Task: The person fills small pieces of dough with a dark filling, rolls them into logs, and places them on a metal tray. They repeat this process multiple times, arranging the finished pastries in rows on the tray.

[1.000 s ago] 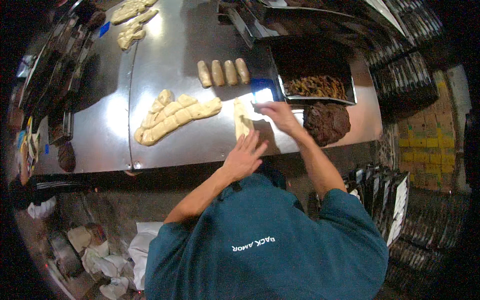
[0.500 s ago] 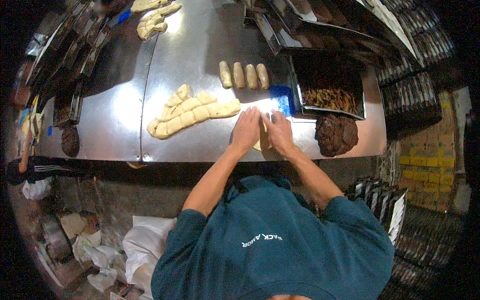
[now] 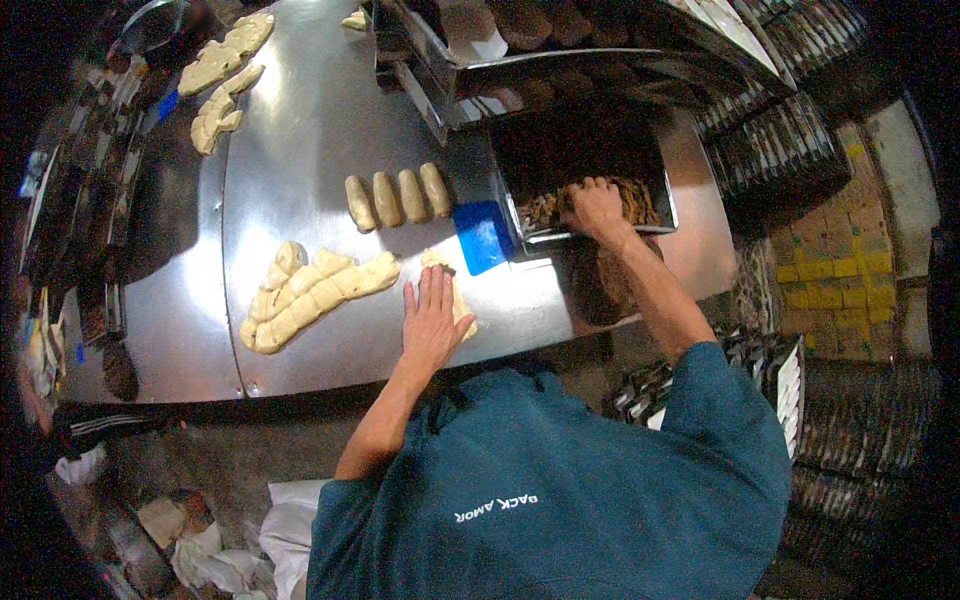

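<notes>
My left hand [image 3: 432, 322] lies flat, fingers stretched, on a thin strip of pale dough [image 3: 461, 300] near the table's front edge. My right hand [image 3: 598, 206] reaches into a dark metal tray [image 3: 545, 238], its fingers curled down into brown shredded filling [image 3: 640, 200]. How much filling the fingers hold is hidden. Left of my left hand sits a cluster of cut, yellowish dough pieces [image 3: 320, 292]. Beyond the dough strip, several shaped rolls [image 3: 398, 197] stand in a row. A blue flat sheet or scraper [image 3: 482, 238] rests between them and the tray.
A dark brown lump of dough [image 3: 603, 285] sits under my right forearm by the tray. Stacked metal trays [image 3: 560, 70] stand at the far right. More dough [image 3: 228, 55] lies at the far left of the steel table [image 3: 330, 130].
My right hand has left the dough strip and moved right into the tray of filling. The left hand stays on the strip. The whole view has shifted and turned.
</notes>
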Demonstrator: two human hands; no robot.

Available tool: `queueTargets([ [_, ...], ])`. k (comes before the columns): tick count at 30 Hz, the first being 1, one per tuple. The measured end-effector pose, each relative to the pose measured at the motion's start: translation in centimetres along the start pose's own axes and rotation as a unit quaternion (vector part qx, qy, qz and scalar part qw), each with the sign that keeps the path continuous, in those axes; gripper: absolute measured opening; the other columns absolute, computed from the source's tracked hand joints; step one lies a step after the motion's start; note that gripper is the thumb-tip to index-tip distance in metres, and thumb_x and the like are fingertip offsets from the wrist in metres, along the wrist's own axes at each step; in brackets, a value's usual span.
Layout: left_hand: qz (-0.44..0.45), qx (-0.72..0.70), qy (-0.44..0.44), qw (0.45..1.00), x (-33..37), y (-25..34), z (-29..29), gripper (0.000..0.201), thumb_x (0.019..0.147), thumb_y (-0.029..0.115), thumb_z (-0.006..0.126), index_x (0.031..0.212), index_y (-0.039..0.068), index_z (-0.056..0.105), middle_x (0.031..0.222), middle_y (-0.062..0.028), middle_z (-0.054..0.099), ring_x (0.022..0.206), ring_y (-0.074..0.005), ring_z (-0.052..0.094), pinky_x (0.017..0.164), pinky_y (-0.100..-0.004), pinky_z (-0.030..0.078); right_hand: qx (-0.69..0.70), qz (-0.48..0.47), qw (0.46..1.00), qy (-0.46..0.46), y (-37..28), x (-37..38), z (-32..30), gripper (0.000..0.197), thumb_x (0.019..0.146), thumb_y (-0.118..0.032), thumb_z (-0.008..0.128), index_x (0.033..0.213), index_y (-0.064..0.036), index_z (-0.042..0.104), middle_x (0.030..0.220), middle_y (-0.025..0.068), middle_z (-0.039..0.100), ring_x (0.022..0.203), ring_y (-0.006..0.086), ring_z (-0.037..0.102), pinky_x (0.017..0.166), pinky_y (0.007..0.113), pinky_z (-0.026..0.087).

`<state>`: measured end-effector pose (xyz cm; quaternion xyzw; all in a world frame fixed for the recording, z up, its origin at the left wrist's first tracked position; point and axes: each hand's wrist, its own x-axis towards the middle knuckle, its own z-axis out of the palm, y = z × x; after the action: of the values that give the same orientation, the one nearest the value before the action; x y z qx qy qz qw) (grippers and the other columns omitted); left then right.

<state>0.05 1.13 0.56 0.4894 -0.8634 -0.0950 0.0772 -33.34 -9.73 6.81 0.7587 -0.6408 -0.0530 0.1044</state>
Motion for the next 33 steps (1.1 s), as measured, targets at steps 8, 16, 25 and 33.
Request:
queueTargets([
  [8,-0.014,-0.023,0.029,0.999,-3.2,0.7,-1.0,0.070,0.088,0.038,0.057,0.139,-0.004,0.033,0.148,-0.0233,0.025,0.140,-0.0372,0.018,0.111,-0.0590,0.012,0.240,0.005,0.969,-0.064,4.2,3.0,-0.4,0.035,0.079,-0.022,0.069,0.107,-0.0024,0.065,0.084,0.0195,0.068,0.077,0.0320,0.065,0.070,0.038,0.052],
  [16,-0.023,-0.007,-0.092,0.996,-4.2,4.2,-2.2,0.071,0.088,0.040,0.055,0.143,0.002,0.029,0.151,-0.0210,0.021,0.141,-0.0358,0.016,0.109,-0.0636,0.008,0.690,0.162,0.690,-0.144,4.9,4.3,1.1,0.034,0.079,-0.023,0.072,0.097,0.0042,0.063,0.078,0.0126,0.065,0.069,0.0214,0.062,0.067,0.036,0.051],
  [25,-0.001,-0.093,0.044,0.995,-5.4,2.8,-1.8,0.055,0.088,0.027,0.057,0.134,0.002,0.043,0.142,-0.0203,0.036,0.133,-0.0340,0.034,0.107,-0.0607,0.020,0.132,-0.046,0.990,0.029,-1.6,2.4,4.2,0.019,0.073,-0.008,0.060,0.090,-0.0002,0.057,0.091,0.0213,0.060,0.089,0.0373,0.059,0.073,0.045,0.053],
  [33,0.035,-0.031,-0.076,0.996,-6.8,2.1,1.1,0.069,0.090,0.047,0.049,0.142,0.005,0.032,0.153,-0.0151,0.021,0.143,-0.0297,0.015,0.109,-0.0612,0.012,0.620,0.108,0.772,-0.088,0.7,4.4,1.0,0.024,0.083,-0.029,0.066,0.084,-0.0049,0.065,0.067,0.0038,0.061,0.055,0.0133,0.055,0.049,0.030,0.042],
])
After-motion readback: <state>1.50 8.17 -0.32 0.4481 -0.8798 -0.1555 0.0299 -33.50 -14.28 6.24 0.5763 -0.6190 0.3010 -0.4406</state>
